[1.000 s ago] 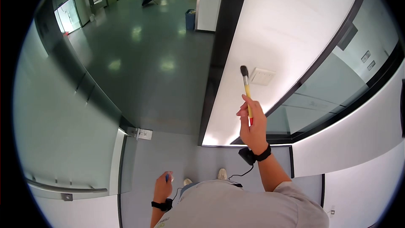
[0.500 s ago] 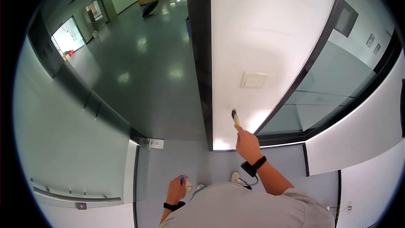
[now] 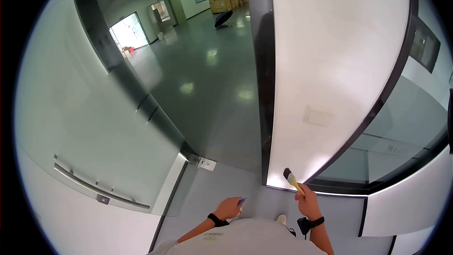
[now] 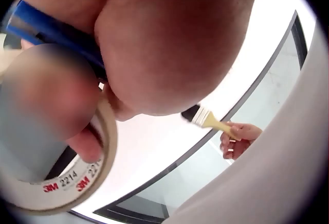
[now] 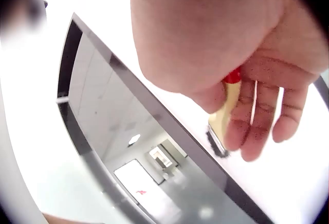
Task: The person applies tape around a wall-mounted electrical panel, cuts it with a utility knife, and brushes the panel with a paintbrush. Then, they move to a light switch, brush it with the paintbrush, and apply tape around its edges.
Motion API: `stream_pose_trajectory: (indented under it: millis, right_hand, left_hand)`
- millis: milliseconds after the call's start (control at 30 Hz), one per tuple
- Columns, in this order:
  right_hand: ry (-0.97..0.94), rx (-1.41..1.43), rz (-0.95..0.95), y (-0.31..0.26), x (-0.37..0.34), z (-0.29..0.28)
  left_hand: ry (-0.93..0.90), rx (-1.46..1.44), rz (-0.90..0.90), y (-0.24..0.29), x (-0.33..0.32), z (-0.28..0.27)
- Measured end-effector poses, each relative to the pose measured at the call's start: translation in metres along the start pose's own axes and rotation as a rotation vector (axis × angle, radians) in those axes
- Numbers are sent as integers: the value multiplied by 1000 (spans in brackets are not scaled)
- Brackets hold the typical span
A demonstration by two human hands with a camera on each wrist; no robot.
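In my right hand (image 3: 308, 201) is a flat paintbrush (image 3: 292, 177), pinched by its yellow wooden handle, with dark bristles pointing up and left toward the lower part of the white wall panel. The red handle end shows between thumb and fingers in the right wrist view. My left hand (image 3: 228, 208), low in front of my shirt, grips a blue utility knife (image 4: 56, 31). A roll of masking tape (image 4: 67, 188) marked 3M 2214 hangs around a finger of that same hand. In the left wrist view the brush appears beyond the left hand.
A switch plate (image 3: 318, 115) sits on the white wall panel (image 3: 339, 42). At left stands a glass door (image 3: 108, 146) with a metal bar handle (image 3: 99, 188). The doorway between opens to a hall with an umbrella (image 3: 223, 18) and wooden crates (image 3: 228, 2).
My head view has turned left, so the wall and doorway shift right. The brush dropped from beside the switch plate to the wall's lower end. Both hands keep their holds.
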State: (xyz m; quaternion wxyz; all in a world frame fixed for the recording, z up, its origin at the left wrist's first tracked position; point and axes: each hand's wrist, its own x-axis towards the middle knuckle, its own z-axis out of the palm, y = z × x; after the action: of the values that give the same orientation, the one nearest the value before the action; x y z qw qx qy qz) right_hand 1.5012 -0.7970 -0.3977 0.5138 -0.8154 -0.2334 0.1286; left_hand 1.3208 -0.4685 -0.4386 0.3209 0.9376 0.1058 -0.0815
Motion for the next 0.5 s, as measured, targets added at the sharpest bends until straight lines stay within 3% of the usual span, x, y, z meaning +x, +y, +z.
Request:
stream_pose_trajectory:
  millis: [100, 167, 233, 300, 367, 433, 500]
  right_hand:
    - [137, 253, -80, -12, -4, -11]
    - [230, 245, -64, -9, -3, -20]
    - [162, 54, -45, 24, 0, -28]
    - [-3, 1, 107, 46, -4, -32]
    - [-50, 86, 157, 41, -12, -30]
    - [-70, 162, 136, 47, -17, -24]
    - [-37, 377, -31, 43, -20, -16]
  left_hand:
    - [-45, -9, 61, 2, 7, 12]
    - [-83, -15, 83, 7, 14, 18]
    - [-160, 124, 72, 19, 18, 22]
    - [-291, 131, 74, 28, 25, 21]
    - [-415, 152, 86, 36, 31, 28]
    - [-418, 112, 141, 39, 31, 34]
    - [-439, 129, 158, 31, 31, 48]
